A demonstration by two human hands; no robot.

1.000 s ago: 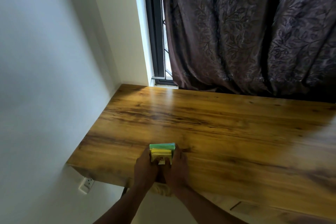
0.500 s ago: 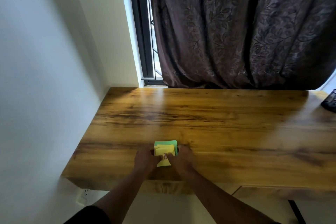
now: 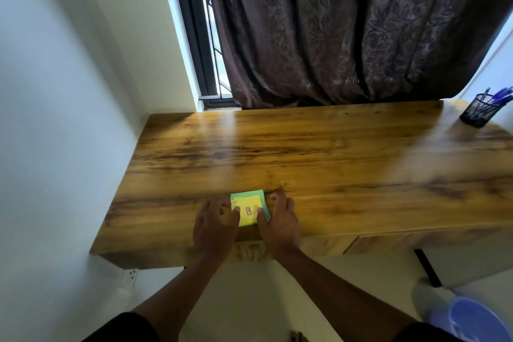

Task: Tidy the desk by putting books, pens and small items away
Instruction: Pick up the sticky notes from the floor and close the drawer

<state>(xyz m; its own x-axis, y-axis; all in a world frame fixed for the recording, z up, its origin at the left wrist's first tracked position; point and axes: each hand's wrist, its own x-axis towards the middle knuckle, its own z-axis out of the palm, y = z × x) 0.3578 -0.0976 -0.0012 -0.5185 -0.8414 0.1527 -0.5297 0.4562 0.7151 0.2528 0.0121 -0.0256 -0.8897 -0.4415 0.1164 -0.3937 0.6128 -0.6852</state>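
Wooden worktop (image 3: 319,153) against a white wall on the left, dark curtain (image 3: 347,28) over the window behind it. Mesh pen cup (image 3: 478,111) with blue pens sits at the far right corner, well apart from the action.

Task item in hand: small stack of sticky notes (image 3: 248,210), yellow pad on top of a green one, small red-and-white label on the top face. It lies flat near the front edge, left of centre, directly ahead of the person. Roughly square, so no real long axis; its edges run slightly skewed to the worktop's front edge.

Left hand (image 3: 215,223) is on the stack's left side, right hand (image 3: 279,221) on its right; stack sits between them, both equally near. Each hand has fingers loosely curled, thumb tip resting on the yellow top face, other fingertips at or beyond the outer edges. Reads as squaring up or pinching from both sides rather than a firm lift; stack looks to be lying on the wood, not raised.

Judgement: either hand could take it alone. Pen cup and the rest of the worktop lie to the right, so the right hand is the likelier carrier. Risk: pads sliding apart if gripped from one edge only.
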